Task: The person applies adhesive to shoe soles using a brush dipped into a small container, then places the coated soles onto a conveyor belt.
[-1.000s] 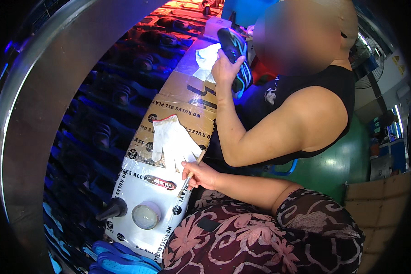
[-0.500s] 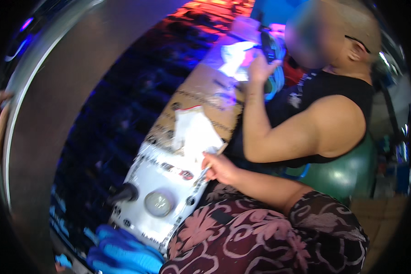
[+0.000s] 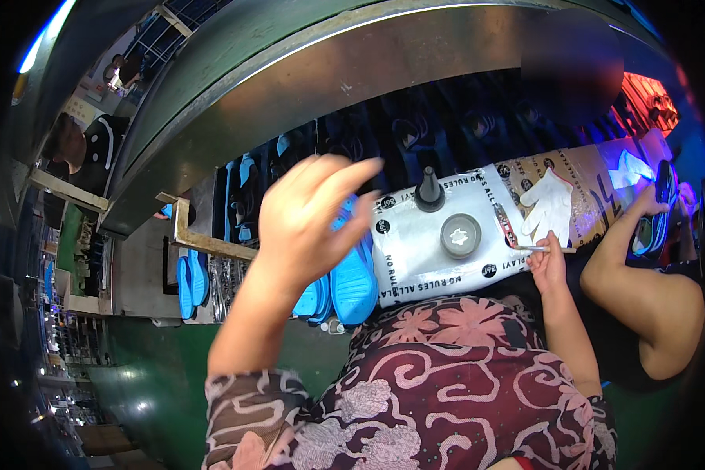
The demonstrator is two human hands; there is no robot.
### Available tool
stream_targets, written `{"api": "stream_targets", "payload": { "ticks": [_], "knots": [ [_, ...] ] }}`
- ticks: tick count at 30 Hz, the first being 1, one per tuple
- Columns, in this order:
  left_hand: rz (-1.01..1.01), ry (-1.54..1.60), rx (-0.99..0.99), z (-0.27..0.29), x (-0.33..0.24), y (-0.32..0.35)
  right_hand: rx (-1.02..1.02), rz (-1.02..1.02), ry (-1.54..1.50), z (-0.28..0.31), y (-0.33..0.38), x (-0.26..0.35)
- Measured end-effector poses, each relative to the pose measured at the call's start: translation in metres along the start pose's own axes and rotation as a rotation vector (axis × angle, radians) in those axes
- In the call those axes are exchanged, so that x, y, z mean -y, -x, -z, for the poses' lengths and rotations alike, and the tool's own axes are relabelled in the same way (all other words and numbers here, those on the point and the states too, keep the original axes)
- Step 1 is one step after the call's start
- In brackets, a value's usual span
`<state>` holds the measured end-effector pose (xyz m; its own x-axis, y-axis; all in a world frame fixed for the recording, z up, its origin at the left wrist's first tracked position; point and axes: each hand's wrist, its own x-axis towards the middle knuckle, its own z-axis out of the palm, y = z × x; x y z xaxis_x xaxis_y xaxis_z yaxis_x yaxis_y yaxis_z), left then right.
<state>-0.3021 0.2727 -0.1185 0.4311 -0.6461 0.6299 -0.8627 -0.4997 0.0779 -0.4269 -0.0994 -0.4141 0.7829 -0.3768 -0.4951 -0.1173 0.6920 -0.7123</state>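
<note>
My left hand (image 3: 313,215) is raised above a stack of blue clogs (image 3: 354,286), fingers apart with nothing in them and slightly blurred. Over the far right of the white plastic-wrapped board (image 3: 415,270), my right hand (image 3: 549,265) pinches a thin brush (image 3: 562,250) with a pale handle. A white glove (image 3: 551,205) lies just beyond that hand. On the board stand a round grey pot (image 3: 460,237) with a whitish patch inside and a black cone-shaped bottle (image 3: 428,192).
Behind the board runs a dark conveyor (image 3: 462,129) carrying footwear, below a long metal hood (image 3: 352,70). A co-worker's arm (image 3: 642,290) is close on my right. Further left are a metal frame (image 3: 204,235) and another pair of blue clogs (image 3: 193,278).
My view has swung left, so the board and co-worker now sit further right. My left hand has come into view, raised. The brush remains in my right hand.
</note>
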Motion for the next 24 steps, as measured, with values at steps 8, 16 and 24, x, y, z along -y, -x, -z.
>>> {"api": "stream_targets", "payload": {
  "ticks": [8,16,24],
  "knots": [
    [1.257,0.153,-0.279,0.018,0.022,0.288,0.028,-0.03,-0.029,-0.006,0.003,0.001],
    [1.367,0.208,0.271,-0.018,0.055,0.287,-0.005,0.019,-0.08,-0.008,0.011,-0.001],
    [1.57,1.413,-0.379,0.006,0.017,0.257,0.32,0.492,0.844,-0.137,0.067,0.014]
  ]
}}
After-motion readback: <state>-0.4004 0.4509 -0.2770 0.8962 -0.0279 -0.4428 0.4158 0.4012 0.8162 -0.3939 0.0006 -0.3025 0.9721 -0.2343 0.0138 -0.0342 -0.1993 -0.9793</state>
